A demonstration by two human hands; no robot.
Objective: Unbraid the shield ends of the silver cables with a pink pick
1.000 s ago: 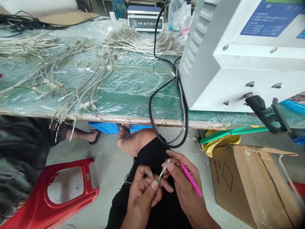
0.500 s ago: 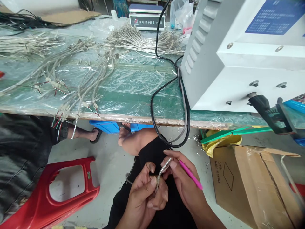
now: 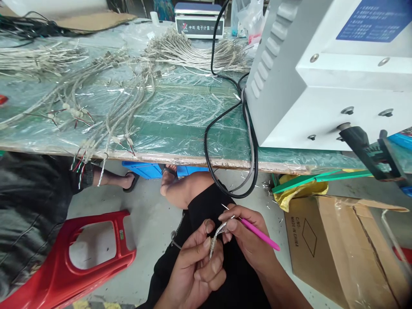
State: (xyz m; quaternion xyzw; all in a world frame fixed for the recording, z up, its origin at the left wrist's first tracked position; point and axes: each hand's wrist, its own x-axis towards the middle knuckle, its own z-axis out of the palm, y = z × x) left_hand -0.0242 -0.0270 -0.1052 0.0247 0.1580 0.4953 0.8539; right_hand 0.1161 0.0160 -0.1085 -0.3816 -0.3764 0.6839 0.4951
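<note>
The cable (image 3: 212, 246) is between the person's hands, above the black-clothed lap, its long axis bent: the lower stretch runs nearly to 12 o'clock, then the silvery end leans over toward 2 o'clock. The left hand (image 3: 200, 262) pinches its lower part between thumb and fingers; the right hand (image 3: 247, 229) grips the silvery end in its fingertips and also clasps a pink tool (image 3: 261, 234), whose thin metal tip points to 10 o'clock and whose blunt end points to 4 o'clock.

At 3 o'clock from the hands stands a cardboard box (image 3: 305, 240); its contents cannot be made out. A yellow bag (image 3: 298, 193) lies against it at 2 o'clock. At 10 o'clock, a blue crate (image 3: 146, 170) sits under the table (image 3: 180, 128), its inside hidden. Near 12 o'clock, on the table beside the scale (image 3: 198, 28), a clear plastic bag (image 3: 249, 19) has something reddish in its bottom
</note>
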